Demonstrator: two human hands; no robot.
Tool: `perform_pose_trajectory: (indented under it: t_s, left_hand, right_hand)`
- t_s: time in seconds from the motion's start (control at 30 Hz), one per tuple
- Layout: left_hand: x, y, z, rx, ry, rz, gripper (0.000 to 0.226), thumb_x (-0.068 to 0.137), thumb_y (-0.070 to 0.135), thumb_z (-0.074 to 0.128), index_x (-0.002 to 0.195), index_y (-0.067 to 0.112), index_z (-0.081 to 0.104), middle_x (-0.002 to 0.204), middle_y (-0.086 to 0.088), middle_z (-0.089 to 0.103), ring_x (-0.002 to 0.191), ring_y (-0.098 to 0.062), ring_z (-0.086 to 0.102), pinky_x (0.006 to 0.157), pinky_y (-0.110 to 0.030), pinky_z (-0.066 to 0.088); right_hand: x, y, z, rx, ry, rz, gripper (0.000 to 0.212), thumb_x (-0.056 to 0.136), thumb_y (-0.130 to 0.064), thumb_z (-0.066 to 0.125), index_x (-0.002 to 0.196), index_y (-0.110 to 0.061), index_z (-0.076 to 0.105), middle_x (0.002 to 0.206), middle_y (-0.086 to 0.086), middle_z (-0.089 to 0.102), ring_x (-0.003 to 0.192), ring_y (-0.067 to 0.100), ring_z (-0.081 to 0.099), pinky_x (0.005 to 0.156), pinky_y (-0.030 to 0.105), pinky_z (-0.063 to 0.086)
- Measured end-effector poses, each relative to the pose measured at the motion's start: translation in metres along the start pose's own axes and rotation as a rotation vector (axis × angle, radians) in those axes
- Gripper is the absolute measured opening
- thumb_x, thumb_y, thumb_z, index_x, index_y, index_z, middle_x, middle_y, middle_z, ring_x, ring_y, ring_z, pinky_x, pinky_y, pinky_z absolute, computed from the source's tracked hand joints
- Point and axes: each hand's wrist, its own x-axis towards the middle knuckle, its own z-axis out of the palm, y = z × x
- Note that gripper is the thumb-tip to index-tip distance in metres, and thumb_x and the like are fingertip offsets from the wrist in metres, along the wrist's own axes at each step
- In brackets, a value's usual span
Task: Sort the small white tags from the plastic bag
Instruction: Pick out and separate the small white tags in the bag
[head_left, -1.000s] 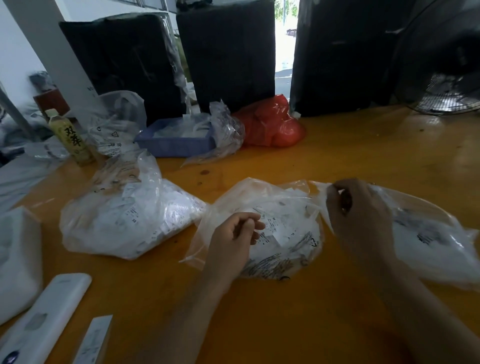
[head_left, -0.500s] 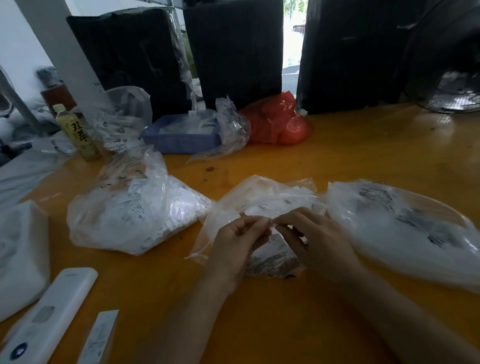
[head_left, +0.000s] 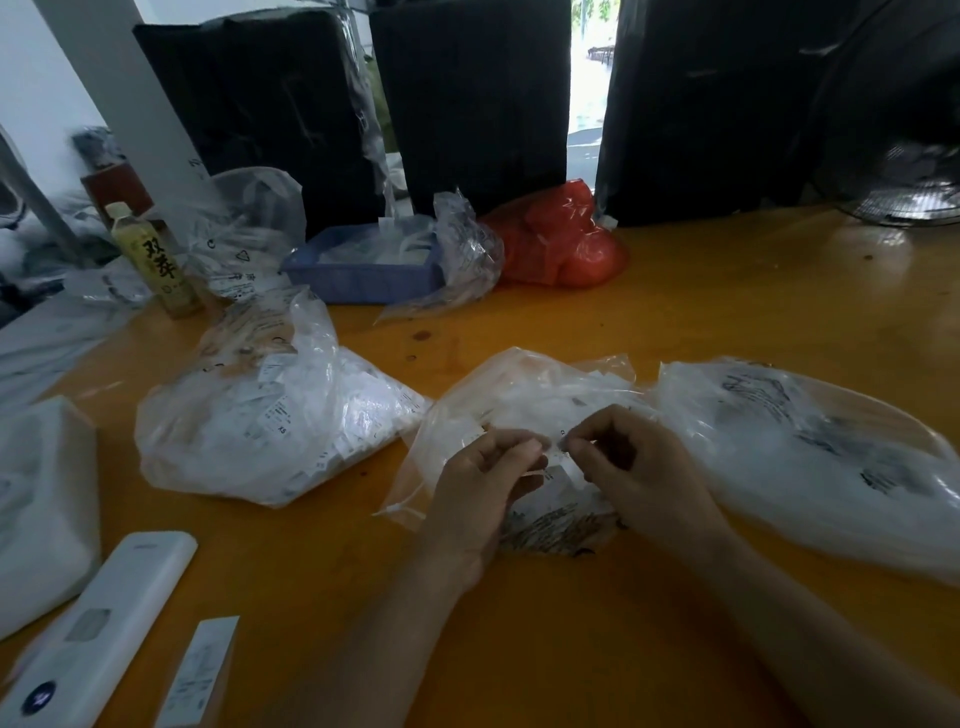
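Hands met over the middle plastic bag (head_left: 524, 400), which lay on the orange bench (head_left: 727, 312) just below centre. The left hand (head_left: 480, 499) had its fingers curled in, thumb and fingertips pinched together on a small white tag (head_left: 558, 470); the right hand (head_left: 641, 480) was likewise closed, pinching the same little cluster of tags from the 3 o'clock side, so the fingertips of both nearly touched. Whether each held a separate tag could not be told through the blur. More white tags showed through the clear film beneath the hands. At 9 o'clock from them sat a fuller bag of tags (head_left: 270, 421), and at 3 o'clock a third, printed bag (head_left: 810, 452) lay just beside the middle one. Toward 11 o'clock stood a blue tray (head_left: 363, 278) with a crumpled clear bag touching its right end, a red bag (head_left: 561, 244) beside that, and a drink bottle (head_left: 156, 260) upright further left. A white remote-like device (head_left: 98, 629) lay at 8 o'clock near the bench edge.
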Motion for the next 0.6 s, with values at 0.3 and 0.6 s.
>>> perform_pose_trajectory:
  t_s: [0.3,0.6]
  left_hand:
    - [0.0006,-0.0049,-0.0053,0.184,-0.042,0.016,0.006,0.098,0.023,0.075,0.097,0.023,0.081,0.104,-0.004,0.078,0.106,-0.018,0.074,0.094,-0.031,0.059]
    - [-0.0013,-0.0031,-0.0035,0.162,-0.035,0.109,0.025,0.082,0.048,0.079,0.098,0.029,0.081,0.102,-0.001,0.078,0.103,-0.018,0.075,0.091,-0.030,0.061]
  right_hand:
    - [-0.0002,-0.0013,0.0006,0.001,-0.123,0.039,0.029,0.091,-0.049,0.062,0.117,-0.034,0.065,0.092,-0.023,0.068,0.069,0.002,0.064,0.056,0.016,0.049]
    - [0.0015,0.0039,-0.0018,0.032,-0.078,0.022,0.003,0.094,-0.029,0.069,0.091,-0.029,0.067,0.079,-0.009,0.068,0.061,0.014,0.060,0.053,0.020,0.049]
